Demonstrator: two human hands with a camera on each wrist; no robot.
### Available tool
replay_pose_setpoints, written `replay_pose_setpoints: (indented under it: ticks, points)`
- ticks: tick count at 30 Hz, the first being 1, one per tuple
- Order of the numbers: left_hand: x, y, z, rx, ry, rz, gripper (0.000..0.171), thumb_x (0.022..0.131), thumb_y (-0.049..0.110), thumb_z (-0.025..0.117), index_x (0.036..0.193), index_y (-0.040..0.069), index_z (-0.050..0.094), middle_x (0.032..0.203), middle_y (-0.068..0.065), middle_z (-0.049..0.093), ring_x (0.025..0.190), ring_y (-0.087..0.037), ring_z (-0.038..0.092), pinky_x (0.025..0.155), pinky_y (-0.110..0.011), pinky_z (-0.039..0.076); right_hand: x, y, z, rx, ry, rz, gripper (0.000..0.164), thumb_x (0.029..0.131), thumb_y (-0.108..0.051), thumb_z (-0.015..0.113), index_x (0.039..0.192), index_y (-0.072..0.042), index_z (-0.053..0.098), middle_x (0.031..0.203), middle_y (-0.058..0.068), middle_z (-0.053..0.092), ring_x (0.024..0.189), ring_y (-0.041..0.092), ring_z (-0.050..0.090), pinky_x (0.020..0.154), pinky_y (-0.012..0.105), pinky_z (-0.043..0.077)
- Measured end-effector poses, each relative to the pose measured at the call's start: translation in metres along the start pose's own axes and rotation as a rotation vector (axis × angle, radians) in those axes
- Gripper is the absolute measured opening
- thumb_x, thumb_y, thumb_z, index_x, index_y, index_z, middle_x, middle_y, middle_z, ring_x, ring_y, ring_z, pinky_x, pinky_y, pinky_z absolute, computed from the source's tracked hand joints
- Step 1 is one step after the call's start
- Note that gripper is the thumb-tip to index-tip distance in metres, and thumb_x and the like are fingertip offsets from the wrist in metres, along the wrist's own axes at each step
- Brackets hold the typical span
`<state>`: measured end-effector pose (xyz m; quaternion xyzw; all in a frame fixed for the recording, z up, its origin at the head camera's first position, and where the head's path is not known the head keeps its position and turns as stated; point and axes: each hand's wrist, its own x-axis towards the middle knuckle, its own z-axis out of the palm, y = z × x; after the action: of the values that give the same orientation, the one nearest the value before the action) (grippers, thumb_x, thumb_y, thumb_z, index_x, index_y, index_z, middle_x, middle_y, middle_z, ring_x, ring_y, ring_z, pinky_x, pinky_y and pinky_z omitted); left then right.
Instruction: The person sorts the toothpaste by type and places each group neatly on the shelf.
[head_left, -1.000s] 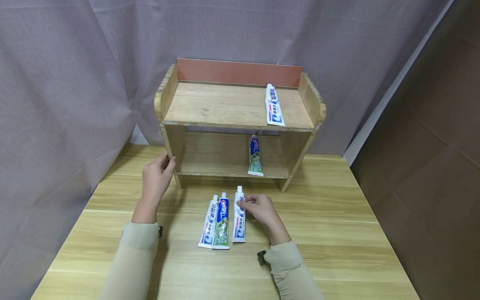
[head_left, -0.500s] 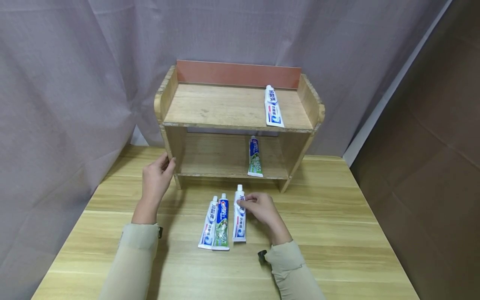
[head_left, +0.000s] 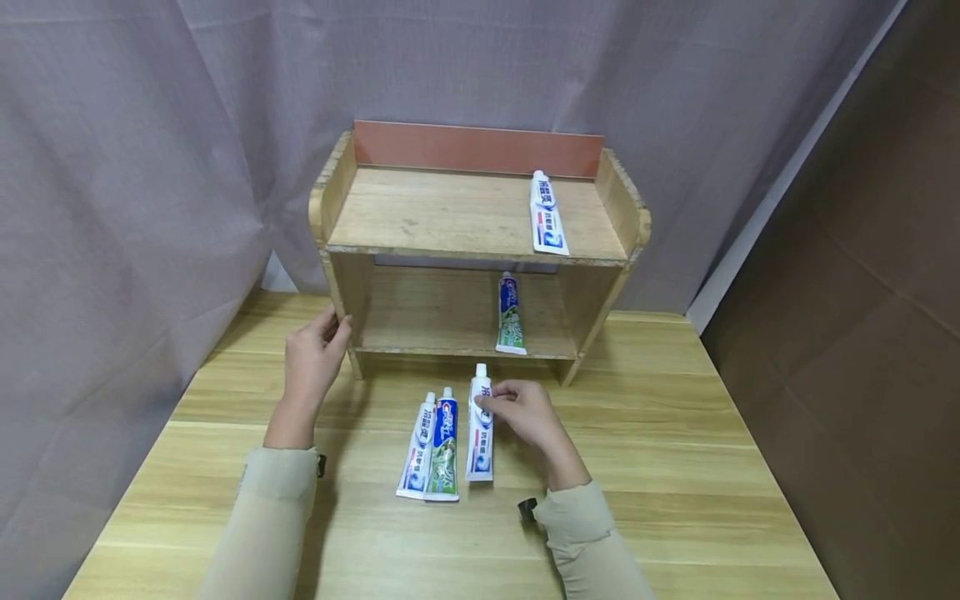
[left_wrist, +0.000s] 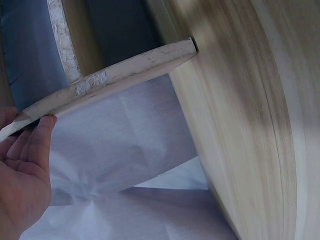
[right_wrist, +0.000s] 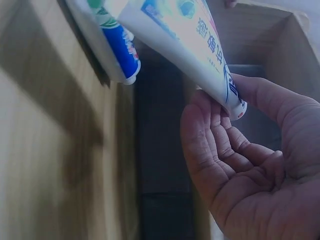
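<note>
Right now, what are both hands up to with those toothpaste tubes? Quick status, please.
Left hand rests on the wooden shelf, left side. Right hand pinches the white toothpaste tube near its cap. Two more tubes lie beside it; nothing blocks the shelf.

Upper shelf: the wooden rack (head_left: 480, 250) has open board left of the white tube (head_left: 547, 215) lying near its right wall; raised side walls and a red back panel (head_left: 477, 148) bound it.
Lower shelf: open at the front, low headroom under the top board; a green-and-blue tube (head_left: 510, 314) lies right of centre, bare board to its left.
Rack's left side: the left hand (head_left: 315, 358) rests against the front edge of the side wall.
Table (head_left: 675, 467) in front: three tubes (head_left: 447, 437) side by side, the right hand (head_left: 525, 412) pinching the rightmost; bare wood to either side.
Behind: a curtain (head_left: 150, 167) hangs close.
</note>
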<state>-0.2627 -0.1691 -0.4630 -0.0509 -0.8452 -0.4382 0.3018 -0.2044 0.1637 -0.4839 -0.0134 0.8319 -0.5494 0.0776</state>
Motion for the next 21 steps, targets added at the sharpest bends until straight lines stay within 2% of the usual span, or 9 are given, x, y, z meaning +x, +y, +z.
replay_pose_setpoints:
  ticks: [2,9,13,18,21]
  points:
    - [0.0,0.0,0.0,0.001,-0.001,-0.001,0.027,0.097,0.017,0.065,0.12,0.004,0.073,0.107,-0.019,0.073,0.094,-0.032,0.074,0.078,-0.039,0.063,-0.001,-0.003,-0.001,-0.004,0.004,-0.016,0.024,0.085,-0.023,0.08,0.096,-0.003,0.073,0.083,0.006,0.071,0.084,0.04,0.067,0.073,0.046,0.06]
    - [0.0,0.0,0.0,0.004,0.007,0.011,0.025,0.096,0.015,0.066,0.118,0.004,0.073,0.106,-0.019,0.073,0.093,-0.032,0.074,0.077,-0.039,0.063,-0.004,-0.021,-0.008,0.001,-0.008,-0.047,0.022,0.087,-0.023,0.079,0.097,-0.004,0.073,0.085,0.006,0.073,0.076,0.025,0.07,0.078,0.048,0.061]
    - [-0.001,0.001,0.0,0.004,0.003,0.004,0.026,0.097,0.016,0.066,0.119,0.004,0.073,0.106,-0.019,0.073,0.094,-0.031,0.074,0.078,-0.039,0.063,-0.004,-0.03,-0.01,0.008,-0.01,-0.044,0.025,0.086,-0.024,0.08,0.099,-0.004,0.073,0.087,0.006,0.073,0.077,0.024,0.071,0.075,0.038,0.062]
    - [-0.001,0.001,0.0,-0.001,-0.003,-0.006,0.027,0.097,0.016,0.066,0.12,0.004,0.072,0.107,-0.019,0.073,0.095,-0.031,0.074,0.078,-0.038,0.063,-0.004,-0.041,-0.013,0.001,0.004,-0.056,0.029,0.085,-0.027,0.081,0.101,-0.003,0.073,0.087,0.006,0.074,0.079,0.03,0.071,0.075,0.037,0.061]
    - [0.0,0.001,0.0,0.0,-0.002,-0.008,0.027,0.097,0.017,0.066,0.121,0.004,0.072,0.107,-0.019,0.073,0.095,-0.032,0.074,0.078,-0.039,0.063,-0.004,-0.047,-0.015,0.006,0.002,-0.075,0.029,0.086,-0.027,0.081,0.101,-0.003,0.073,0.087,0.006,0.074,0.078,0.027,0.072,0.074,0.035,0.062]
